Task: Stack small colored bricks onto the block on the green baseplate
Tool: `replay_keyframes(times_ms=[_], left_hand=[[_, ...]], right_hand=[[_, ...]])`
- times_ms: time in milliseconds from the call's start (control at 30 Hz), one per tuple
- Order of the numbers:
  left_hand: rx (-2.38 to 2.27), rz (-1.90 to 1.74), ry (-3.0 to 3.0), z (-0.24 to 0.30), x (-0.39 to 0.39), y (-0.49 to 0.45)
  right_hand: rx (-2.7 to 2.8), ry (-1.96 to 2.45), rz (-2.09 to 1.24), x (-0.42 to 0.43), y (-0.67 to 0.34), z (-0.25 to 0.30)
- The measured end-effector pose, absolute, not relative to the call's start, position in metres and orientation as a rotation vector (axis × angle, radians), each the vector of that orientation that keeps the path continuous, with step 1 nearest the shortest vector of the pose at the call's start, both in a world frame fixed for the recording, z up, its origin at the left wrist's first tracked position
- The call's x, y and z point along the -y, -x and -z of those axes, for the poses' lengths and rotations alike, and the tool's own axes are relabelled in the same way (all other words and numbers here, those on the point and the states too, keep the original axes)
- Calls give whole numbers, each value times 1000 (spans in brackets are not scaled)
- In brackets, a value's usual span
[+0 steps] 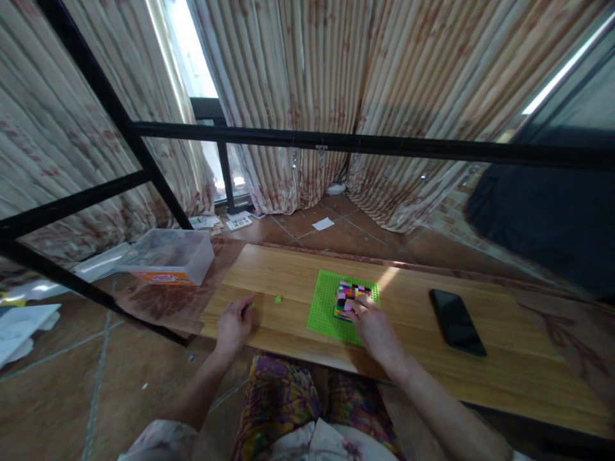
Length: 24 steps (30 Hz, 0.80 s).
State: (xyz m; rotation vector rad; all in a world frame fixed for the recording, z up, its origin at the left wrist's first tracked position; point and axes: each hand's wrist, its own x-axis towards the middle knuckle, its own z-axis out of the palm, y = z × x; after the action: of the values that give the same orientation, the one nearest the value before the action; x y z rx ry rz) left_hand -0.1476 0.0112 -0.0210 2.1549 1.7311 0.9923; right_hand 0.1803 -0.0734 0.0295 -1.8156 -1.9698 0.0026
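Observation:
A bright green studded baseplate (319,307) lies on the wooden tabletop, bearing a low block of multicoloured toy bricks (344,296) in pink, black, white and other colours. My right hand (377,330) reaches over the plate, its fingers closed at the top of the brick block beside a pink brick; what they pinch, if anything, is hidden. Left of the plate, my left hand (234,326) rests near the table edge with thumb and fingertips pinched on a small green brick (252,304). Another small green brick (278,299) lies loose on the wood between that hand and the plate.
A black phone (457,321) lies on the right of the wooden table (408,307). Beyond the left end stands a clear plastic bin (175,256) with an orange label. A black metal frame bar (269,136) crosses in front of the curtains. Small bits lie on the tiled floor.

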Motion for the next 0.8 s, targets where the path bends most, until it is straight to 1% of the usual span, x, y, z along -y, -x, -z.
replay_keyframes(times_ms=[167, 333, 433, 600, 800], left_hand=[[-1713, -1007, -2041, 16, -9, 147], [-1718, -1016, -2013, 19, -7, 146], [-1729, -1011, -2034, 21, -7, 146], [-1744, -1005, -2034, 21, -6, 146], [-1740, -993, -1927, 14, -5, 145]], right_hand=[[1917, 1760, -9, 73, -181, -33], [1923, 1705, -143, 67, -188, -34], [1811, 1756, -205, 62, -192, -33], [1741, 1808, -416, 49, -198, -37], [1783, 1808, -445, 44, -196, -43]])
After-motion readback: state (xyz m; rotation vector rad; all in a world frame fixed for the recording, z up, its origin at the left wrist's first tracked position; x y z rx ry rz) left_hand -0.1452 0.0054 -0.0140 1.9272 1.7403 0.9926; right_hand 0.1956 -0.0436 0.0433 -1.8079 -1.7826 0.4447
